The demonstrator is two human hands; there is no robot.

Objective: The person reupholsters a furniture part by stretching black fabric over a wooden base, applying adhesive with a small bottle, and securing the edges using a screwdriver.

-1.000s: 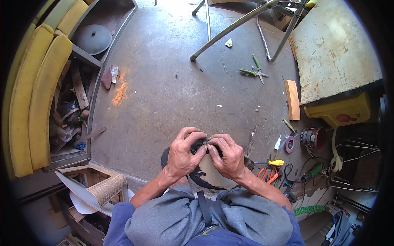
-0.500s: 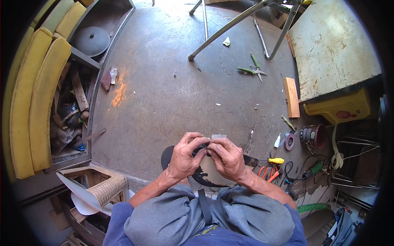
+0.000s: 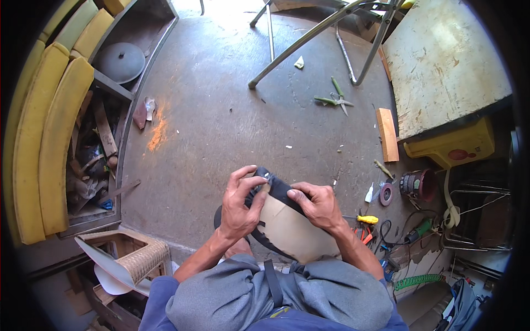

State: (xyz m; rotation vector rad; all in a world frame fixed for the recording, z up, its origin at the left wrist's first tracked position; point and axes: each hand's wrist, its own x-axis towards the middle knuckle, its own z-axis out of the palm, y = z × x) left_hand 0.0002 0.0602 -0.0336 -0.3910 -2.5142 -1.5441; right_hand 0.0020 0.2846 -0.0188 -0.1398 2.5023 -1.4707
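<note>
Tan panel with black edging [image 3: 287, 226] lay over the person's lap, near the lower centre. Left hand [image 3: 240, 207] and right hand [image 3: 314, 207] both pinched its far black edge, fingers closed on it. Green pliers [image 3: 335, 99] lay far off on the concrete floor [image 3: 221, 127].

A single head-worn view looks steeply down from above the seated person's lap, close to both hands. The left hand [image 3: 238, 207] and right hand [image 3: 316, 205] sit low in the middle, gripping a tan sheet [image 3: 290, 229]. Beyond the grip the concrete floor [image 3: 221, 110] stretches to the top edge. The wide lens bends the yellow cushions [image 3: 47, 143] far left of the grip.
</note>
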